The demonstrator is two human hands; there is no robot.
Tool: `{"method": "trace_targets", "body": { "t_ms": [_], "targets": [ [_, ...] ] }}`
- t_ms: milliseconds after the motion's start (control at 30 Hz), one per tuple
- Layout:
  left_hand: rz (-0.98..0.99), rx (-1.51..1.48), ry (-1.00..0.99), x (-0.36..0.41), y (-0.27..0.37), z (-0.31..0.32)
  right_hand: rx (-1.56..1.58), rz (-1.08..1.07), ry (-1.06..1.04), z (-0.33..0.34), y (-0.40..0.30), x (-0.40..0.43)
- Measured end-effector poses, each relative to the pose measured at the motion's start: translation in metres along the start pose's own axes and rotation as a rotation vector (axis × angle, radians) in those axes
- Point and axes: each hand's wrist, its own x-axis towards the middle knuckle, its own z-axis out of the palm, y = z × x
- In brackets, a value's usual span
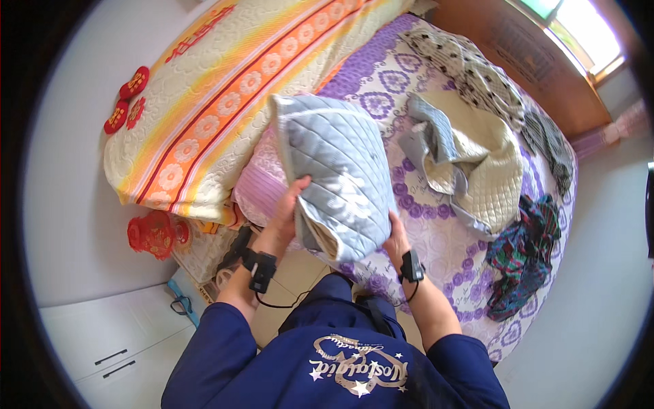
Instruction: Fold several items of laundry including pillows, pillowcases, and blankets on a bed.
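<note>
A folded grey-blue quilted fabric piece [334, 153] with a white pattern and cream lining is held up between both hands. My left hand [291, 207] grips its left edge, thumb on the front face. On the lower right edge, my right hand [396, 235] has hold of it, fingers hidden behind the fabric. Behind and to the left lies a pink-purple pillow or folded cloth [263, 179], partly covered. To the right, a second quilted piece [485, 168], cream inside with grey-blue edging, lies crumpled on the purple floral bedsheet [378, 105].
Along the wall stretches a yellow-orange patterned cover [245, 66]. Clothes lie on the bed's right: a dotted garment [460, 66], a grey checked one [549, 148] and a dark plaid one [526, 260]. A red ornament [153, 235] stands lower left, near a white cabinet [117, 332].
</note>
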Motion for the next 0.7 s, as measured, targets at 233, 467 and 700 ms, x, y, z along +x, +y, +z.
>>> {"method": "trace_targets", "body": {
  "t_ms": [233,467,700],
  "targets": [
    [0.412,0.069,0.306,-0.006,0.075,-0.165,-0.516,-0.353,0.110,0.138,-0.002,0.135],
    [0.312,0.739,0.903,0.025,0.028,-0.269,-1.366,-0.721,0.432,0.066,0.041,0.203],
    [0.511,1.968,0.439,0.092,0.032,-0.228,-1.619,0.033,-0.045,0.034,0.086,0.172]
  ]
}}
